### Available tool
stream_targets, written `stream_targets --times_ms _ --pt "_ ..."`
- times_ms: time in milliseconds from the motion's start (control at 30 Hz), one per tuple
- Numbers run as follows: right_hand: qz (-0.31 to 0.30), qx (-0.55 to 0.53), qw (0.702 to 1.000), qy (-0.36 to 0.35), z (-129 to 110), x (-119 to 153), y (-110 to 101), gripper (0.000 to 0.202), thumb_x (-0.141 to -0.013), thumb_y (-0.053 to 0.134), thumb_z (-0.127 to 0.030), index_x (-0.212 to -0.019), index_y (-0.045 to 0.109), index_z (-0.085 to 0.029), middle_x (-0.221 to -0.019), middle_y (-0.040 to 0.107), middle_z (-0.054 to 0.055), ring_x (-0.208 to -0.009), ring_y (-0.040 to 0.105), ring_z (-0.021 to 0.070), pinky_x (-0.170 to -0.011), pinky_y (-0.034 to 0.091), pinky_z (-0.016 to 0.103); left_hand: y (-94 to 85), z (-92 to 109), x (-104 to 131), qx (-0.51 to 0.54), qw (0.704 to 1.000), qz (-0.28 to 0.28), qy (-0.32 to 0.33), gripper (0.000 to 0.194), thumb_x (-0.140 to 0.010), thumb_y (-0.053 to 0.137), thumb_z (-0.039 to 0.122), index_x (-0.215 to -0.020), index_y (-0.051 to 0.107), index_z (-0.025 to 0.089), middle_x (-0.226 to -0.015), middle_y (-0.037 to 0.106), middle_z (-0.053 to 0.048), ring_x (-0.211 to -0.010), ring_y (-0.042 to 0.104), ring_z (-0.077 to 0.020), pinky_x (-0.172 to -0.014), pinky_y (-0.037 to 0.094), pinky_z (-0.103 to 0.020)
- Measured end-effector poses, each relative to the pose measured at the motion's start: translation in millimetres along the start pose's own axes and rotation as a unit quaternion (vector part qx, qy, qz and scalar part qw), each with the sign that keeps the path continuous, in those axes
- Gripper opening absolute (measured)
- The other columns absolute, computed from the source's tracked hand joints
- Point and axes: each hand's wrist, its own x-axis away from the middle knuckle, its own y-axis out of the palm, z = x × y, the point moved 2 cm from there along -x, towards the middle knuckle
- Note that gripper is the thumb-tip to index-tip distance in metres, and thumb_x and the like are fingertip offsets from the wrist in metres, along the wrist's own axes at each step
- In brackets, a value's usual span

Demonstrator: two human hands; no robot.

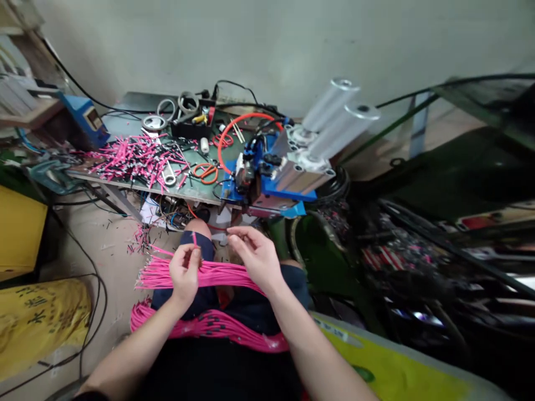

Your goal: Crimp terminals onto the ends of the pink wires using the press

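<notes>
Between the thumb and fingers of my left hand (pixel 185 269) is the end of a pink cable (pixel 194 239), its tip pointing up. My right hand (pixel 254 255) is raised to the right of it, thumb and index finger close together; whatever they hold, if anything, is too small to make out. Under both hands a bundle of pink cables (pixel 225 275) lies across my thighs, loose ends to the left. A second pink bundle (pixel 213 324) with black pieces rests nearer my body.
A workbench (pixel 188 193) ahead carries a pile of short pink and black pieces (pixel 129 159), orange-handled scissors (pixel 205 173) and a blue machine with metal cylinders (pixel 288 184). Yellow sacks (pixel 45 328) lie at left. Dark machinery stands at right.
</notes>
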Motion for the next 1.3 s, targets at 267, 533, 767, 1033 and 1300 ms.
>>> stream_targets --times_ms 267,533,767,1033,1300 --pt "-0.091 0.155 0.978 -0.109 -25.1 -75.3 116.3 0.016 -0.088 0.060 -0.024 -0.096 0.073 -0.019 -0.091 0.077 0.006 -0.080 0.070 0.0194 -0.075 0.056 0.030 -51.4 -48.0 -15.7 0.028 0.999 0.045 0.011 0.034 -0.094 0.067 0.052 -0.093 0.061 0.018 -0.062 0.061 0.002 -0.055 0.058 -0.0136 -0.059 0.049 -0.025" --pt "-0.001 0.340 0.936 -0.091 -57.9 -196.7 163.6 0.027 -0.090 0.051 -0.007 -0.107 0.071 -0.013 -0.118 0.072 0.017 -0.116 0.064 0.0281 -0.105 0.045 0.039 -66.9 -56.0 -19.1 0.021 0.999 0.043 0.003 0.032 -0.098 0.061 0.051 -0.096 0.059 0.019 -0.061 0.059 0.003 -0.052 0.056 -0.0133 -0.053 0.047 -0.024" --pt "0.039 0.423 0.904 0.054 -44.9 -258.5 174.4 0.029 -0.094 0.062 -0.012 -0.123 0.065 -0.007 -0.124 0.069 0.021 -0.119 0.065 0.0318 -0.104 0.050 0.049 -76.5 -58.8 -22.6 -0.007 0.999 0.040 -0.010 0.038 -0.096 0.061 0.056 -0.095 0.062 0.018 -0.061 0.062 0.001 -0.053 0.059 -0.0151 -0.053 0.049 -0.025" --pt "0.075 0.355 0.932 0.017 -106.8 -235.2 170.6 0.016 -0.097 0.059 -0.016 -0.105 0.070 -0.008 -0.109 0.073 0.019 -0.108 0.067 0.0287 -0.095 0.052 0.041 -82.8 -55.8 -25.7 -0.005 1.000 0.027 -0.015 0.041 -0.093 0.063 0.060 -0.099 0.061 0.019 -0.061 0.063 0.001 -0.050 0.058 -0.0161 -0.048 0.050 -0.026" --pt "0.122 0.162 0.934 -0.294 -230.7 -101.6 65.4 0.029 -0.104 0.053 -0.041 -0.130 0.059 -0.027 -0.085 0.062 0.001 -0.069 0.058 0.0153 -0.067 0.051 0.029 -79.5 -52.5 -29.2 -0.012 1.000 0.003 -0.008 0.044 -0.090 0.064 0.062 -0.098 0.062 0.019 -0.061 0.064 0.001 -0.052 0.061 -0.0173 -0.053 0.053 -0.028"
